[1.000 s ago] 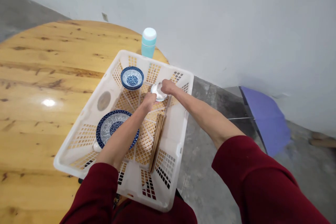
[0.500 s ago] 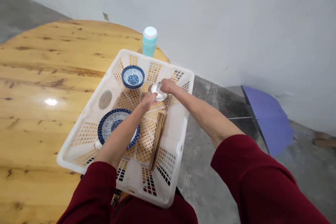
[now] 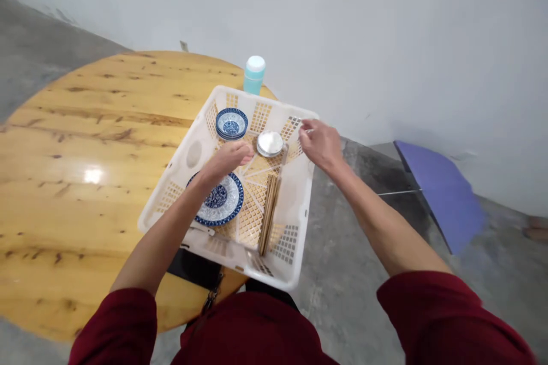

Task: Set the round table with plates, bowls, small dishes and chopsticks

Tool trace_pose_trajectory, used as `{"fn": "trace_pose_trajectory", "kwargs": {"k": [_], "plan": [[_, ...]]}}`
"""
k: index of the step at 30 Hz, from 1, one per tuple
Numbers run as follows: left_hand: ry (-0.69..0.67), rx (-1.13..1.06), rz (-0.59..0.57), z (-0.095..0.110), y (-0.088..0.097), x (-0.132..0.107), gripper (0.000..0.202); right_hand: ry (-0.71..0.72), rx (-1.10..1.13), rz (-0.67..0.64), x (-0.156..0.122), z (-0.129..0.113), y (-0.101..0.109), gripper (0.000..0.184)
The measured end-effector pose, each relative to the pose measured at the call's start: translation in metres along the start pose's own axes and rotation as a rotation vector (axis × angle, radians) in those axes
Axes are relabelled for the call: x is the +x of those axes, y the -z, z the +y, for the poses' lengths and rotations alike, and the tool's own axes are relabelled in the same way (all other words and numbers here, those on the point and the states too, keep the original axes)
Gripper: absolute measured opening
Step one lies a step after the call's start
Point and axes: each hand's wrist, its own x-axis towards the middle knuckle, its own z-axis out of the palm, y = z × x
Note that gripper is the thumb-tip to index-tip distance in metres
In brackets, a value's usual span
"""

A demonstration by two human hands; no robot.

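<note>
A stack of small silvery-white dishes (image 3: 269, 143) sits in the white plastic basket (image 3: 302, 211), with neither hand touching it. My left hand (image 3: 231, 158) hovers just left of the stack, holding nothing, its fingers loosely bent. Over the basket's right rim is my right hand (image 3: 322, 142), empty and half curled. Blue-and-white bowls (image 3: 232, 124) are nested in the far left corner. A larger blue-and-white plate (image 3: 218, 199) is partly hidden by my left forearm. Along the right side lies a bundle of chopsticks (image 3: 269, 214). A white handle (image 3: 203, 230) shows below the plate.
The basket rests near the edge of a round wooden table (image 3: 94, 211). Behind it stands a turquoise bottle with a white lid (image 3: 254, 75). A dark flat object (image 3: 194, 268) lies under its near side. An open purple umbrella (image 3: 440, 194) is on the concrete floor at right.
Both hands have let go of the small dishes and moved apart, the left one leftward and the right one out over the rim. The camera view has shifted, showing more table.
</note>
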Motion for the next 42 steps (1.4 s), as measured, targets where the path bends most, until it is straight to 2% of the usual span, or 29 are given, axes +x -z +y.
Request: {"fn": "trace_pose_trajectory", "kwargs": {"k": [2, 4, 6, 8, 11, 14, 17, 19, 21, 24, 27, 31, 37, 39, 42], "plan": [[-0.084, 0.108, -0.088, 0.004, 0.019, -0.035, 0.007, -0.060, 0.078, 0.148, -0.042, 0.013, 0.016, 0.047], [-0.184, 0.166, -0.086, 0.001, 0.041, -0.069, 0.012, -0.153, 0.164, 0.300, -0.092, 0.028, 0.023, 0.047], [-0.276, 0.196, -0.049, -0.006, 0.062, -0.101, 0.019, -0.260, 0.300, 0.441, -0.150, 0.041, 0.015, 0.045], [-0.346, 0.185, 0.009, -0.016, 0.080, -0.131, 0.026, -0.410, 0.475, 0.539, -0.216, 0.049, -0.006, 0.045], [-0.454, 0.139, 0.125, -0.035, 0.102, -0.169, 0.035, -0.719, 0.677, 0.460, -0.326, 0.042, -0.056, 0.048], [-0.509, 0.120, 0.227, -0.056, 0.117, -0.198, 0.039, -0.994, 0.854, 0.324, -0.428, 0.015, -0.109, 0.050], [-0.501, 0.161, 0.266, -0.075, 0.126, -0.223, 0.041, -1.173, 1.014, 0.244, -0.493, -0.017, -0.145, 0.052], [-0.470, 0.206, 0.267, -0.087, 0.130, -0.238, 0.042, -1.217, 1.089, 0.186, -0.509, -0.034, -0.157, 0.054], [-0.425, 0.248, 0.263, -0.101, 0.134, -0.251, 0.042, -1.204, 1.135, 0.133, -0.509, -0.042, -0.161, 0.056], [-0.350, 0.287, 0.246, -0.124, 0.139, -0.265, 0.046, -1.113, 1.139, 0.087, -0.496, -0.041, -0.159, 0.056], [-0.263, 0.273, 0.255, -0.150, 0.136, -0.275, 0.053, -1.027, 1.119, 0.026, -0.490, -0.032, -0.157, 0.056], [-0.179, 0.232, 0.257, -0.176, 0.113, -0.287, 0.062, -1.017, 1.115, -0.042, -0.506, -0.017, -0.161, 0.053], [-0.094, 0.297, 0.120, -0.188, 0.061, -0.305, 0.062, -1.122, 1.140, -0.105, -0.565, 0.002, -0.171, 0.050], [-0.077, 0.330, 0.088, -0.192, 0.052, -0.314, 0.060, -1.152, 1.149, -0.120, -0.581, 0.005, -0.178, 0.047], [-0.082, 0.410, 0.072, -0.206, 0.050, -0.330, 0.056, -1.166, 1.179, -0.141, -0.591, 0.008, -0.190, 0.044]]}}
